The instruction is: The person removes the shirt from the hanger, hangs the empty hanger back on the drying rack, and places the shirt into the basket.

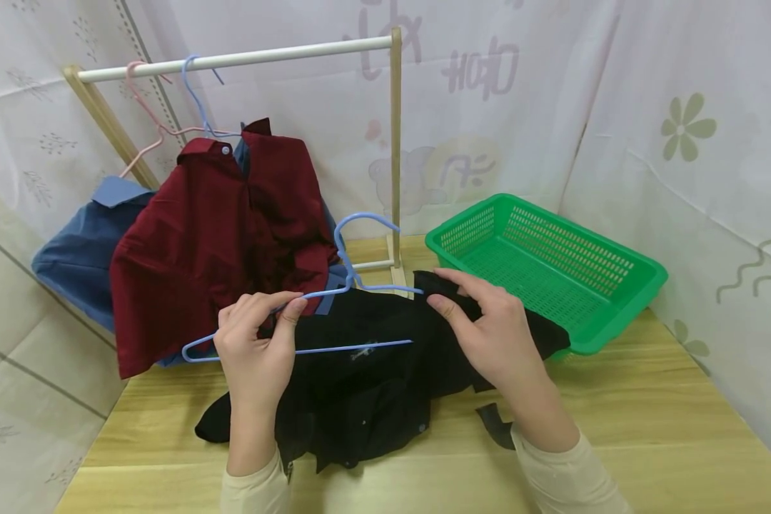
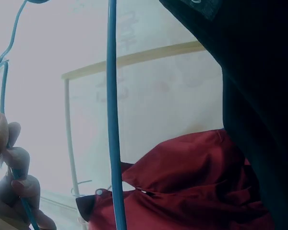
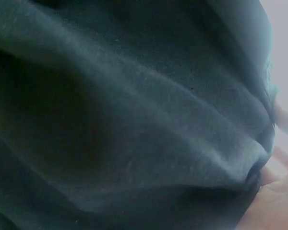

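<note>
My left hand (image 1: 257,346) grips the left shoulder of a light blue clothes hanger (image 1: 334,291), whose hook points up and whose lower bar crosses in front of a black shirt (image 1: 360,385). In the left wrist view the curled fingers (image 2: 26,187) wrap the hanger's wire. My right hand (image 1: 488,325) pinches the black shirt by its collar, where the hanger's right arm ends inside the fabric. Below, the shirt spreads over the table, its buttons toward me. Dark cloth (image 3: 134,120) fills most of the right wrist view.
A clothes rack (image 1: 238,57) at the back left carries a dark red shirt (image 1: 212,214) and a blue shirt (image 1: 77,250) on hangers. To the right sits a green plastic basket (image 1: 642,285), close behind the black shirt. Wooden tabletop (image 1: 617,400) extends toward me.
</note>
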A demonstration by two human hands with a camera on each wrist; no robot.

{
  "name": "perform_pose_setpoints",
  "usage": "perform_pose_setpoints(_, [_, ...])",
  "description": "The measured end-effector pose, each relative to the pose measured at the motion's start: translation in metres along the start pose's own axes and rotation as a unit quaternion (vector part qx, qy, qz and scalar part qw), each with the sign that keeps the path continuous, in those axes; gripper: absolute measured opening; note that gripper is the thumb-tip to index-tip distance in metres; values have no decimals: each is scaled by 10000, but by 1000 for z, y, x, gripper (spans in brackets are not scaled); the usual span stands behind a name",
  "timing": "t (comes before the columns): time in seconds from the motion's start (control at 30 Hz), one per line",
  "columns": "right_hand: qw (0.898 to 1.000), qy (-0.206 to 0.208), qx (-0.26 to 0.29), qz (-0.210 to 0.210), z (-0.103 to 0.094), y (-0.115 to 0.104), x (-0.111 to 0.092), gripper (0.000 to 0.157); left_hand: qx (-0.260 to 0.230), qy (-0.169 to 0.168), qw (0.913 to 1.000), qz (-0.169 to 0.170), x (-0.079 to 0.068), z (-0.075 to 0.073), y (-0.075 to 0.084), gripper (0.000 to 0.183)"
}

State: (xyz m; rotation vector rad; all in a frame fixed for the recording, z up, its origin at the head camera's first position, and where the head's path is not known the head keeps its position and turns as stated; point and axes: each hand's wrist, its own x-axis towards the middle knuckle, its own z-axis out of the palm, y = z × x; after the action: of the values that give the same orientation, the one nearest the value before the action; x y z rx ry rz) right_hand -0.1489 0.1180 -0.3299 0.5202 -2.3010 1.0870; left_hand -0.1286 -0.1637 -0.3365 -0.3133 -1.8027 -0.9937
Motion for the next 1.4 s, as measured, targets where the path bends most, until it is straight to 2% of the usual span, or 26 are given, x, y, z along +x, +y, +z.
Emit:
perform_pose_setpoints(0.3, [9994, -85, -137, 297, -5, 11, 2, 44, 64, 132, 9995, -264, -1, -1, -3, 6])
perform_pose_setpoints(0.9, [9989, 1, -98, 456, -8, 19, 0, 43, 68, 358, 9988, -339, -2, -7, -7, 5])
perform_pose_setpoints(1.4, [9972, -73, 14, 741, -14, 19, -1, 42, 105, 691, 9964, -476, 0, -17, -10, 6])
